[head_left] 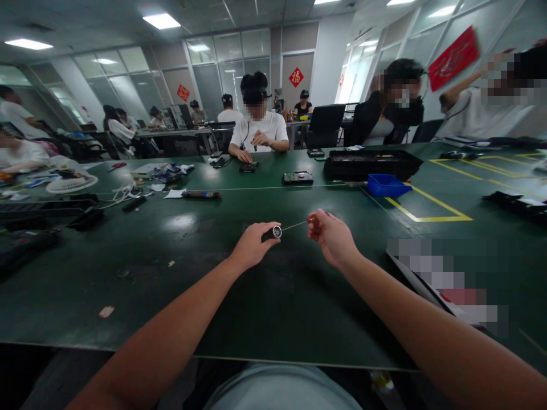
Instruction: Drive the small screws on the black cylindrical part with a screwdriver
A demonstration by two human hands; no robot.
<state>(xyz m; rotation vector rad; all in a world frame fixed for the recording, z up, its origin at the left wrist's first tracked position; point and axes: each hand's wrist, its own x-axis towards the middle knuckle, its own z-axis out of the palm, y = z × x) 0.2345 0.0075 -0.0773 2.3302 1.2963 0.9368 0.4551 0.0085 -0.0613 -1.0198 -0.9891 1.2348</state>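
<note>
Above the green workbench [256,307], my left hand [252,242] grips a small round piece [277,232] between thumb and fingers, its pale-rimmed end showing, while my right hand [333,236] is closed around the reddish end of a thin tool [294,226] that slants down to the rim. Whether the tip touches the rim or sits inside it, I cannot tell. Both hands are in the air in front of me, between the bench's near edge and the black-haired person in a white shirt [277,128] seated opposite. Good work here, in my judgement, calls for a firm pinch on the sides of the piece, fingertips clear of its face, and the left wrist braced on the bench if the piece wobbles. The shaft looks oblique from this angle; lining it up with whatever it meets, then pressing lightly before any turn or pry, would lower the risk of a slip toward my left thumb. Bringing both hands down close over the bench would shorten the fall of anything small that comes loose.
</note>
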